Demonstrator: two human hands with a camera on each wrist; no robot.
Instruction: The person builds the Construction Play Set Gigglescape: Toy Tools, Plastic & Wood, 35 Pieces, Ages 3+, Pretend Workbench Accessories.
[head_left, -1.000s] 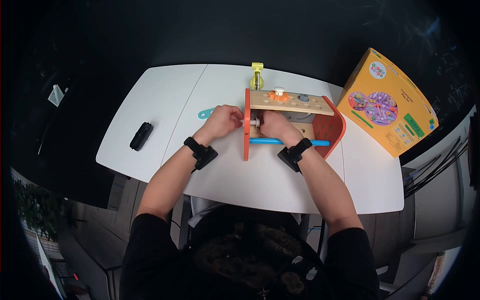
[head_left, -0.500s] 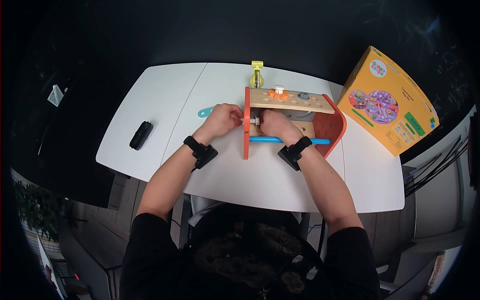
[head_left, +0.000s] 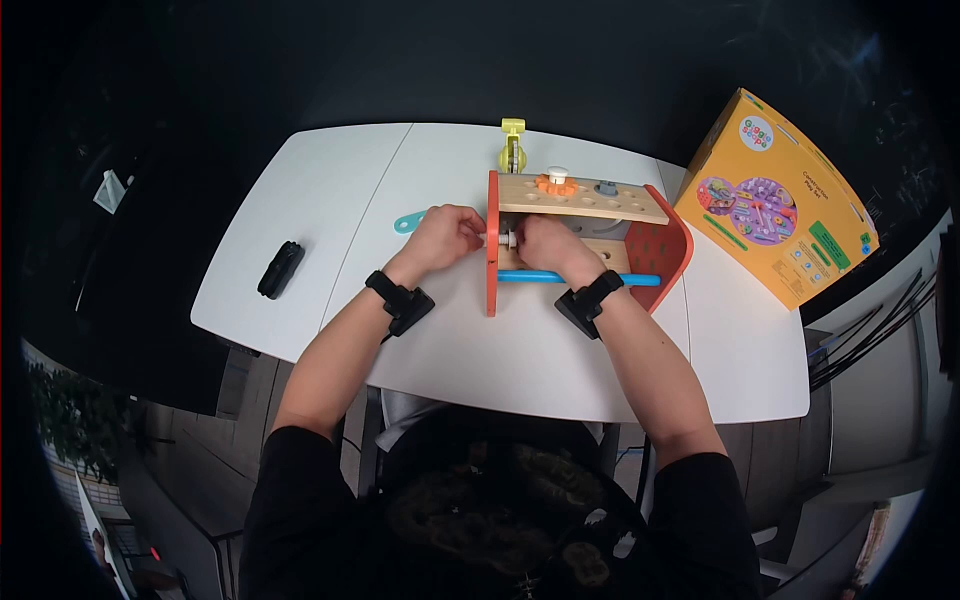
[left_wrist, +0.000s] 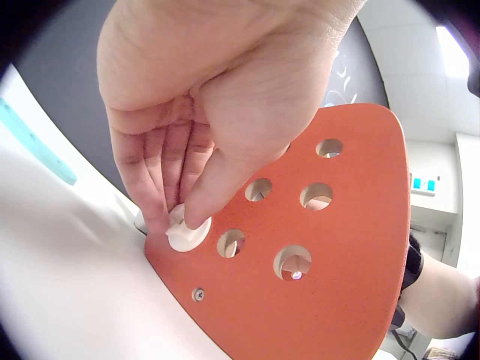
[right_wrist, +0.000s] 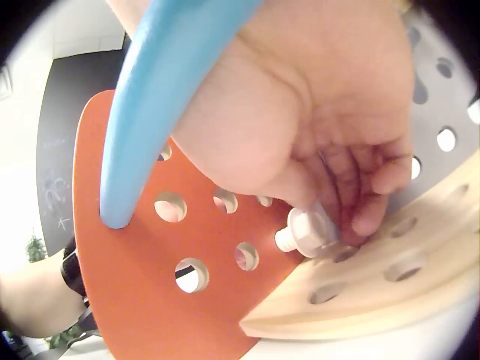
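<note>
A toy workbench with red-orange side panels (head_left: 493, 285) and wooden boards stands on the table. Outside its left panel, my left hand (head_left: 445, 243) pinches the ridge of a white plastic screw head (left_wrist: 191, 237) lying against the panel. My right hand (head_left: 556, 250) reaches inside the bench, between the upper wooden board (head_left: 590, 203) and a blue bar (head_left: 535, 277). There its fingers hold a white nut (right_wrist: 311, 232) at the white screw shaft, close above the lower wooden board (right_wrist: 367, 289). The fingers partly hide the nut.
An orange gear (head_left: 556, 187) with a white knob and a grey piece (head_left: 606, 188) sit on the upper board. Behind stands a yellow-green toy (head_left: 513, 150). A teal strip (head_left: 408, 222), a black case (head_left: 281, 270) and a yellow box (head_left: 780, 205) are on the table.
</note>
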